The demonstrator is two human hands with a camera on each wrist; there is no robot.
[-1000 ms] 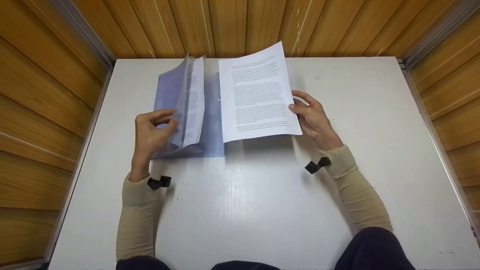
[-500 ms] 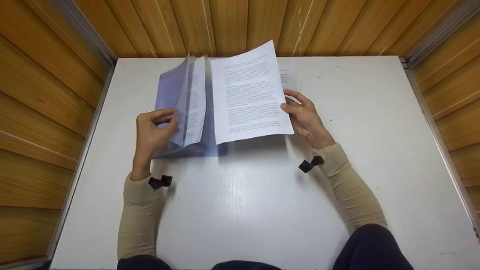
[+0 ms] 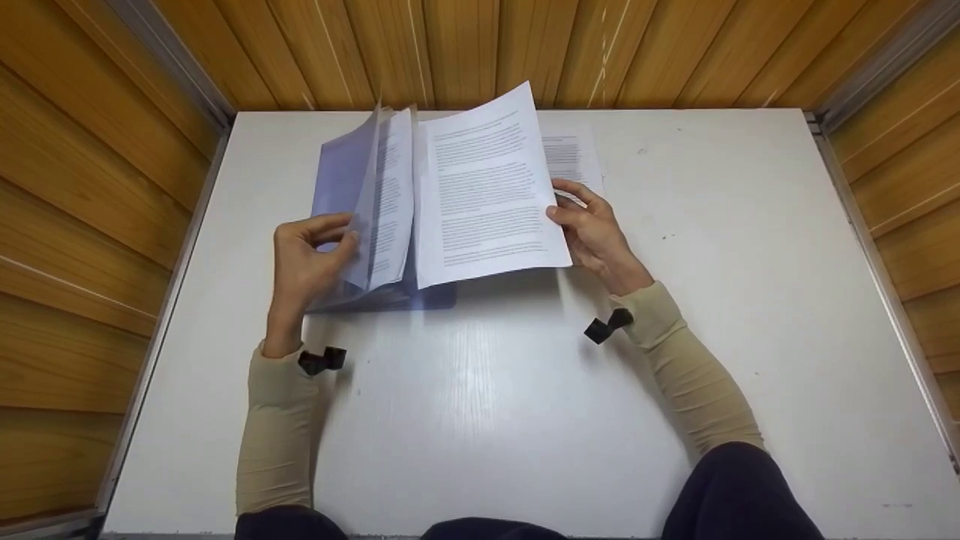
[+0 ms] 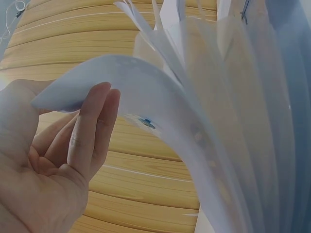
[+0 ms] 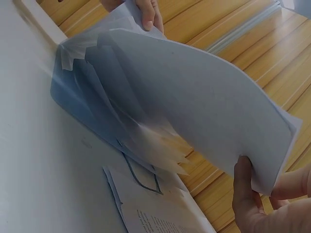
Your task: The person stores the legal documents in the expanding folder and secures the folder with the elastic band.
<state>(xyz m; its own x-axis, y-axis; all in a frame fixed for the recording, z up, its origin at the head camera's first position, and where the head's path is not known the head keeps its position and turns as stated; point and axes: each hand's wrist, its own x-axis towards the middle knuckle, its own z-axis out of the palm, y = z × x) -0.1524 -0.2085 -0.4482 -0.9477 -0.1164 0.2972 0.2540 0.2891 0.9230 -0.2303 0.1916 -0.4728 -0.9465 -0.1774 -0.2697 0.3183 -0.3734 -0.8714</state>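
A blue display folder [image 3: 341, 176] with clear sleeves stands partly open at the back left of the table. My left hand [image 3: 307, 259] pinches its cover and front leaves between thumb and fingers; the cover bends in a curve [image 4: 121, 80] in the left wrist view. Several sleeves [image 4: 252, 107] fan out beyond it. White printed paper [image 3: 487, 195] is raised in my right hand [image 3: 596, 236], thumb on the printed face and fingers behind. The paper's left edge lies right along the open sleeves, overlapping the folder in the head view. Its blank back [image 5: 194, 92] faces the right wrist camera.
More printed paper [image 3: 571, 154] lies on the white table [image 3: 465, 420] behind the right hand. A thin dark loop [image 5: 138, 177] shows near it by the folder. Wood-plank walls [image 3: 465, 52] border the table at the back and sides.
My right hand has moved left with the paper, bringing its left edge from beside the folder to the sleeves. The paper lying behind has come into view. My left hand stays nearly still.
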